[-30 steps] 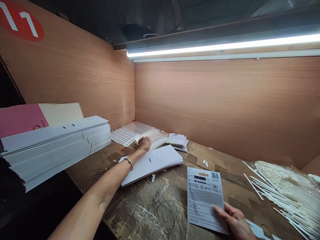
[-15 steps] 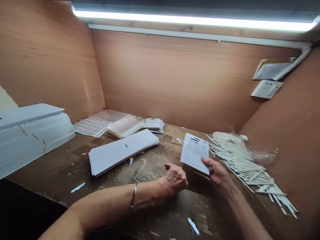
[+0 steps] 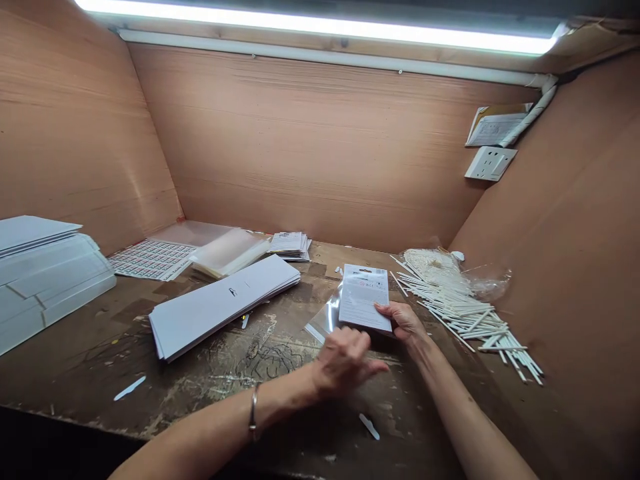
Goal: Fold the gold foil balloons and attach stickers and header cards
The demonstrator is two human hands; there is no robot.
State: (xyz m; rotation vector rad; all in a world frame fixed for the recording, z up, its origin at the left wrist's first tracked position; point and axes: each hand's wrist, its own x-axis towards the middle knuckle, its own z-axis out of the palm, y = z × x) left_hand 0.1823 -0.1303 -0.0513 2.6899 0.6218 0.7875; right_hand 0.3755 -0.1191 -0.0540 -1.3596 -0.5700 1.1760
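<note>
Plywood walls (image 3: 310, 147) box in the whole booth, with a light tube (image 3: 320, 30) running along the top of the frame. Below them spreads the scuffed, dark surface (image 3: 200, 373). At the left edge sits a heap of folded white cartons (image 3: 45, 280). Left of centre, a stack of long white sheets (image 3: 220, 307) lies slanted. A loose pile of white sticks (image 3: 465, 310) fills the right side, near the right wall. In the back left corner lie a label sheet (image 3: 150, 259) and, just beside it, a pile of clear bags (image 3: 230, 252).

Lower centre, the left hand (image 3: 345, 360) is curled at the near edge of a clear sleeve (image 3: 326, 319); its fingertips are hidden, so whether its grip has closed on the sleeve cannot be told. The right hand (image 3: 407, 323) has its grip pinched on the lower right corner of a printed card (image 3: 364, 305), thumb on top. The card sits just above centre, overlapping the sleeve. Behind it rests a small stack of cards (image 3: 290, 244). A wall socket (image 3: 489, 163) hangs at upper right. A bracelet (image 3: 254, 413) circles the left wrist.
</note>
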